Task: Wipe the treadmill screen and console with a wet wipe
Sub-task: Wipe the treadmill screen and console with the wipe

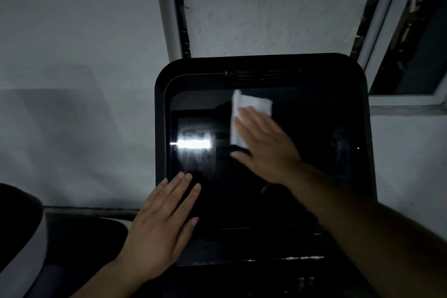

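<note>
A right hand (266, 143) pressed a white wet wipe (244, 113) flat, fingers spread, against the dark treadmill screen (302, 143).
The crumpled wipe lay toward the screen's 12 o'clock; the left hand (162, 222) rested open at 7 o'clock.

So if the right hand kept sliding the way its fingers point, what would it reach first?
Probably the vent grille at the console's top edge; the right hand already presses the wet wipe just below it.

Glossy glass screen (242, 172), matt plastic console (266, 63), soft wipe (254, 104)
</note>
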Demonstrator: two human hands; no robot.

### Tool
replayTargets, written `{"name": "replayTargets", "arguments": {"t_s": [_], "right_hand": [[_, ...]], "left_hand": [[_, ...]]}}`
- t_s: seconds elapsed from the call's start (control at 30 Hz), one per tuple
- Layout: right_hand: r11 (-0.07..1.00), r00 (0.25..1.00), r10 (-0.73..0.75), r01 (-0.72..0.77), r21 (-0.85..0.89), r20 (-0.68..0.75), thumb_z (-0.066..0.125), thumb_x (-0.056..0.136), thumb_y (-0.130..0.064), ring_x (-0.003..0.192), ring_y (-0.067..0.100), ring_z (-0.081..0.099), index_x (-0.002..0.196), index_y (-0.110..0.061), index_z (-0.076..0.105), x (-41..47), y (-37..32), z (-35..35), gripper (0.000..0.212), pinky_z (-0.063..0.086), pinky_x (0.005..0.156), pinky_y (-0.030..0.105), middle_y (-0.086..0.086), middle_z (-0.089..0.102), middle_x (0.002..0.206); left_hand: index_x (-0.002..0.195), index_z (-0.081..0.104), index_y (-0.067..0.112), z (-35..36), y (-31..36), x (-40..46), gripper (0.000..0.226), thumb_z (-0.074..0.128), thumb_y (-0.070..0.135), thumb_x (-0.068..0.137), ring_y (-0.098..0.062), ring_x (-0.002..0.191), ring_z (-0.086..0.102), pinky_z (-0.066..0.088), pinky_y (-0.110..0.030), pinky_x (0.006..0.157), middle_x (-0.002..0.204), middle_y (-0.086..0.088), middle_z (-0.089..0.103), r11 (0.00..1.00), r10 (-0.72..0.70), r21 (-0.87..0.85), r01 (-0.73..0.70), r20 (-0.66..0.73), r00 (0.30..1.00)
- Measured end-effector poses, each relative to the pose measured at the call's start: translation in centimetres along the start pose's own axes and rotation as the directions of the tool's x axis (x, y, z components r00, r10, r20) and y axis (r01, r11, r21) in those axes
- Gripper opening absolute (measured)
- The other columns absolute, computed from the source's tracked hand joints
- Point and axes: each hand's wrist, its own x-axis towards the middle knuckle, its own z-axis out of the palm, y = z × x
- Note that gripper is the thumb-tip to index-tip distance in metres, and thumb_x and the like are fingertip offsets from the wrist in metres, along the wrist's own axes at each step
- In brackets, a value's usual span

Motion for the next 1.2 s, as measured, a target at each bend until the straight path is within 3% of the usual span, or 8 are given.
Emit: {"name": "replayTargets", "arguments": {"t_s": [0.17, 0.27, 0.43, 0.57, 0.7, 0.9, 1.1, 1.2], "right_hand": [[0.992, 0.999, 0.054, -0.055, -0.115, -0.007, 0.035, 0.105, -0.063, 0.159, 0.038, 0.018, 0.160, -0.007, 0.034, -5.9, 6.7, -0.4, 0.078, 0.027, 0.124, 0.056, 0.022, 0.024, 0.169], [0.995, 0.997, 0.081, -0.082, -0.059, -0.008, 0.034, 0.102, -0.067, 0.158, 0.040, 0.018, 0.159, -0.012, 0.037, -5.1, 2.6, 0.4, 0.079, 0.025, 0.124, 0.057, 0.023, 0.025, 0.168], [0.986, 0.995, -0.099, 0.101, 0.136, -0.019, 0.043, 0.102, -0.062, 0.161, 0.031, 0.011, 0.161, -0.011, 0.034, -4.6, -9.7, 2.7, 0.079, 0.018, 0.128, 0.051, 0.014, 0.021, 0.171], [0.988, 0.996, -0.088, 0.090, 0.127, -0.018, 0.045, 0.103, -0.061, 0.161, 0.027, 0.011, 0.161, -0.008, 0.032, -8.3, -10.3, 3.1, 0.079, 0.022, 0.128, 0.048, 0.010, 0.021, 0.172], [0.981, 0.983, 0.181, -0.177, 0.082, -0.037, 0.050, 0.102, -0.057, 0.158, 0.030, 0.022, 0.156, -0.005, 0.041, -12.3, -5.2, 3.5, 0.076, 0.030, 0.124, 0.050, 0.015, 0.031, 0.168], [0.841, 0.845, 0.535, -0.532, 0.095, -0.001, 0.039, 0.104, -0.060, 0.160, 0.033, 0.012, 0.160, -0.001, 0.029, -13.9, -6.2, 3.2, 0.083, 0.023, 0.127, 0.052, 0.019, 0.021, 0.170], [0.959, 0.976, 0.218, -0.212, 0.187, -0.009, 0.049, 0.103, -0.055, 0.160, 0.030, 0.017, 0.159, -0.004, 0.036, -14.8, -13.1, 4.2, 0.077, 0.027, 0.126, 0.051, 0.015, 0.025, 0.170], [0.958, 0.968, 0.252, -0.252, 0.134, 0.015, 0.048, 0.103, -0.055, 0.160, 0.028, 0.017, 0.159, -0.007, 0.036, -17.4, -10.7, 4.2, 0.075, 0.029, 0.125, 0.050, 0.013, 0.025, 0.170]], "left_hand": [[0.156, 0.039, 0.012, 0.3, 0.1, 0.2, 0.060, 0.050, 0.037, 0.104, -0.026, 0.155, 0.030, 0.031, -0.052, 0.122, 0.166, -0.012, 0.035, 1.000, 0.014, -0.014, -0.014, 0.003, 1.000], [0.156, 0.041, 0.011, 0.4, 0.3, 0.1, 0.059, 0.051, 0.037, 0.103, -0.027, 0.155, 0.031, 0.031, -0.053, 0.122, 0.165, -0.012, 0.036, 1.000, 0.010, -0.021, -0.010, 0.001, 1.000], [0.154, 0.043, 0.012, 0.8, 0.6, -0.7, 0.060, 0.054, 0.039, 0.102, -0.027, 0.155, 0.031, 0.031, -0.053, 0.122, 0.164, -0.012, 0.038, 1.000, 0.014, -0.023, -0.013, 0.021, 1.000], [0.155, 0.043, 0.018, 1.5, 0.7, -1.9, 0.066, 0.060, 0.045, 0.097, -0.027, 0.154, 0.032, 0.035, -0.056, 0.119, 0.165, -0.012, 0.037, 0.999, 0.035, -0.034, -0.032, 0.089, 0.995], [0.158, 0.038, 0.022, 1.3, 1.6, -2.4, 0.076, 0.060, 0.057, 0.095, -0.027, 0.154, 0.031, 0.037, -0.057, 0.117, 0.168, -0.011, 0.029, 0.998, 0.010, -0.058, -0.003, 0.116, 0.993], [0.161, 0.032, 0.024, 0.5, 2.4, -3.1, 0.083, 0.056, 0.067, 0.094, -0.027, 0.156, 0.027, 0.032, -0.058, 0.120, 0.169, -0.011, 0.026, 0.998, -0.004, -0.067, 0.014, 0.147, 0.989], [0.161, 0.029, 0.023, 0.9, 2.5, -4.0, 0.082, 0.050, 0.069, 0.096, -0.025, 0.157, 0.024, 0.027, -0.054, 0.123, 0.169, -0.011, 0.026, 0.999, 0.015, -0.035, -0.008, 0.206, 0.978], [0.162, 0.029, 0.023, 1.3, 2.3, -4.8, 0.079, 0.048, 0.065, 0.098, -0.025, 0.157, 0.024, 0.025, -0.053, 0.123, 0.168, -0.011, 0.028, 1.000, 0.016, -0.009, -0.014, 0.238, 0.971]]}}
